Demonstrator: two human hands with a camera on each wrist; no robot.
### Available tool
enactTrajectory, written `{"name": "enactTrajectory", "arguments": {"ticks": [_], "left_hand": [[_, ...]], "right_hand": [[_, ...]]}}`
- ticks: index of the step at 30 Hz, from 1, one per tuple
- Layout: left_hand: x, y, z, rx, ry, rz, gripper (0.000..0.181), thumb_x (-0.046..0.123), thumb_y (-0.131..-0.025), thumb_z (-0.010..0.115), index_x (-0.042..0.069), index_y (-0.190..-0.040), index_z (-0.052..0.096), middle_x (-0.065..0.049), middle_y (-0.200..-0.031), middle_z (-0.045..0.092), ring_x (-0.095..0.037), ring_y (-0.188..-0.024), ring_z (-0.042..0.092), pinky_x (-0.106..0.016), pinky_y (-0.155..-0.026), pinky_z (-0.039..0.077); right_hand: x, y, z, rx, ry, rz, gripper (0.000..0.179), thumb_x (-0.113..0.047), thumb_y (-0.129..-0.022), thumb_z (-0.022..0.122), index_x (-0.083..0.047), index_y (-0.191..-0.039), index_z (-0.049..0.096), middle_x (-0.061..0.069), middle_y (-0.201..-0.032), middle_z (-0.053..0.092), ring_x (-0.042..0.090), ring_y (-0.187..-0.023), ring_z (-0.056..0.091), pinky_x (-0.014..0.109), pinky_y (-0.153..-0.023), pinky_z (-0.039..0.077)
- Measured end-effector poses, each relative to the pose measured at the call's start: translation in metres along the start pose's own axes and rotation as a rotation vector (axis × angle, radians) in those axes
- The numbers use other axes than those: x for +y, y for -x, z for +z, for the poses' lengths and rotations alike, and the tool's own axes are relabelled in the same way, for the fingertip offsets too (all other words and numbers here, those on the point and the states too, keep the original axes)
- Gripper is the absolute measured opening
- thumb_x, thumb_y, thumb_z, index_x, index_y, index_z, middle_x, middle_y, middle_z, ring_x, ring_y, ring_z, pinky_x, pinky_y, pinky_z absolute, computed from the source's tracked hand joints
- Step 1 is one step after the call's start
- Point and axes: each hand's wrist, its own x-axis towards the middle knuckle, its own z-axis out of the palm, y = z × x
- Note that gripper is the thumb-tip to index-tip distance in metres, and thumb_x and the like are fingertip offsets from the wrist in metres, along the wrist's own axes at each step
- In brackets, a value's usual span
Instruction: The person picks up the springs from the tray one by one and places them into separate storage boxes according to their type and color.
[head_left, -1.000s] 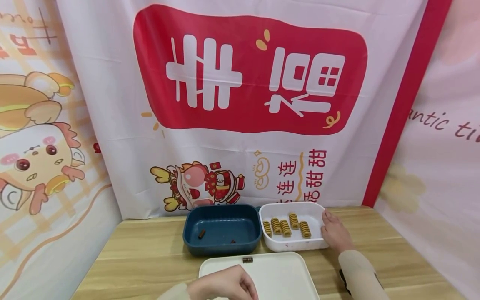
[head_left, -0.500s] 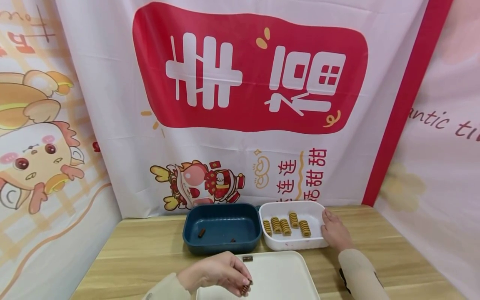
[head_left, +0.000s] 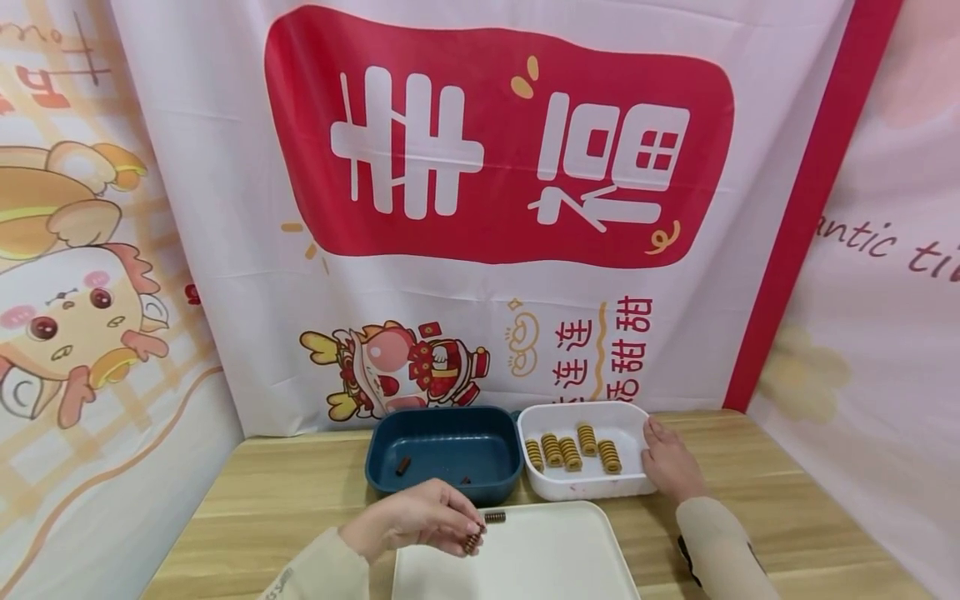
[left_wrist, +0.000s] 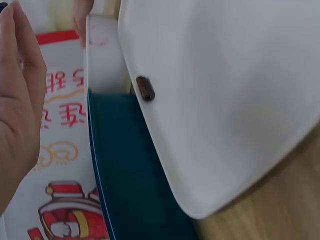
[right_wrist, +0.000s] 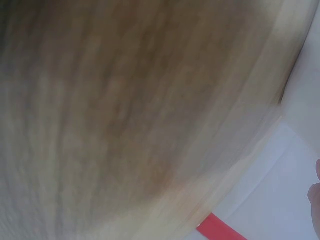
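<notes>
My left hand [head_left: 420, 521] pinches a dark brown ridged roll [head_left: 472, 544] just above the cream tray [head_left: 555, 554]. A similar brown roll [head_left: 495, 517] lies at the tray's far edge; it also shows in the left wrist view. My right hand [head_left: 672, 463] grips the right end wall of the white box [head_left: 600, 488], which holds several yellow-and-brown striped rolls [head_left: 572, 456]. To the left of it stands a dark blue box [head_left: 450, 490], with a brown roll [head_left: 403, 466] and a small brown bit inside. The right wrist view catches only fingertips at its edge.
The boxes stand side by side on the wooden table [head_left: 262, 500], close to a printed white-and-red cloth [head_left: 495, 167] hanging behind. The tray lies in front of them. Printed cloths also hang at the left and right sides.
My left hand has risen from the near part of the tray and moved away from me and leftward, bringing the brown roll into view. The right hand stays on the white box.
</notes>
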Motion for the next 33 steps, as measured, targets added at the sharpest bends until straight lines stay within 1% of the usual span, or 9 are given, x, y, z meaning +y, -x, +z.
{"name": "enactTrajectory", "arguments": {"ticks": [6,13,15,17,21,24,27,30,33], "left_hand": [[0.002,0.002,-0.022,0.128,-0.009,0.042,0.021,0.009,-0.089,0.064,-0.006,-0.102,0.069,-0.011,-0.088,0.070,-0.015,-0.077,0.068,-0.028,-0.071,0.055],[0.008,0.004,-0.052,0.209,0.070,0.121,0.016,0.006,-0.091,0.060,-0.005,-0.101,0.068,-0.012,-0.090,0.070,-0.018,-0.082,0.068,-0.029,-0.075,0.055],[0.011,0.005,-0.062,0.275,0.077,0.140,0.016,0.006,-0.091,0.060,-0.005,-0.100,0.069,-0.012,-0.090,0.070,-0.018,-0.082,0.069,-0.029,-0.074,0.054],[0.014,0.004,-0.070,0.381,0.048,0.142,0.018,0.006,-0.091,0.061,-0.007,-0.102,0.068,-0.012,-0.089,0.070,-0.018,-0.079,0.069,-0.029,-0.073,0.055],[0.016,-0.007,-0.084,0.660,-0.174,0.091,0.017,0.006,-0.086,0.067,-0.008,-0.093,0.070,-0.011,-0.080,0.070,-0.016,-0.066,0.068,-0.032,-0.067,0.056],[0.013,-0.017,-0.091,0.815,-0.396,0.041,0.010,0.006,-0.081,0.072,-0.004,-0.079,0.072,-0.009,-0.075,0.069,-0.014,-0.058,0.066,-0.034,-0.063,0.056],[0.009,-0.024,-0.095,0.878,-0.590,0.038,0.011,0.004,-0.077,0.074,-0.002,-0.069,0.071,-0.007,-0.069,0.067,-0.014,-0.053,0.063,-0.032,-0.057,0.056],[0.007,-0.031,-0.097,0.892,-0.737,0.050,0.016,0.003,-0.075,0.076,-0.001,-0.062,0.069,-0.006,-0.059,0.064,-0.014,-0.048,0.061,-0.030,-0.051,0.054],[0.008,-0.037,-0.099,0.896,-0.867,0.045,0.021,0.003,-0.074,0.077,0.000,-0.056,0.066,-0.003,-0.049,0.059,-0.015,-0.043,0.058,-0.031,-0.053,0.054]], "right_hand": [[0.001,0.000,0.001,-0.008,0.010,0.005,0.049,-0.007,-0.089,0.048,0.021,-0.129,0.040,0.033,-0.139,0.037,0.048,-0.128,0.034,0.058,-0.106,0.021],[0.002,-0.001,0.002,-0.019,0.002,0.017,0.049,-0.008,-0.091,0.046,0.020,-0.130,0.039,0.033,-0.140,0.036,0.047,-0.130,0.032,0.058,-0.107,0.020],[0.001,-0.001,0.001,-0.026,-0.003,0.024,0.049,-0.008,-0.091,0.045,0.020,-0.131,0.038,0.032,-0.140,0.035,0.047,-0.130,0.031,0.058,-0.107,0.019],[0.001,-0.001,0.001,-0.028,-0.004,0.025,0.049,-0.008,-0.091,0.046,0.020,-0.131,0.038,0.032,-0.140,0.035,0.047,-0.130,0.031,0.058,-0.107,0.018],[0.002,0.000,0.001,-0.025,-0.005,0.032,0.049,-0.008,-0.091,0.046,0.020,-0.130,0.039,0.032,-0.140,0.035,0.047,-0.130,0.031,0.058,-0.107,0.019],[0.003,0.001,0.001,-0.023,-0.010,0.032,0.049,-0.007,-0.091,0.046,0.020,-0.130,0.039,0.032,-0.140,0.035,0.047,-0.131,0.031,0.057,-0.107,0.019],[0.003,0.001,0.002,-0.020,-0.011,0.025,0.049,-0.007,-0.090,0.046,0.021,-0.130,0.039,0.032,-0.140,0.036,0.047,-0.131,0.031,0.057,-0.107,0.020],[0.003,0.001,0.002,-0.014,-0.015,0.029,0.049,-0.007,-0.091,0.047,0.021,-0.130,0.039,0.032,-0.140,0.036,0.046,-0.131,0.031,0.057,-0.107,0.020],[0.001,-0.001,0.002,-0.007,-0.025,0.032,0.049,-0.008,-0.091,0.047,0.020,-0.130,0.038,0.031,-0.141,0.036,0.046,-0.131,0.031,0.057,-0.107,0.019]]}}
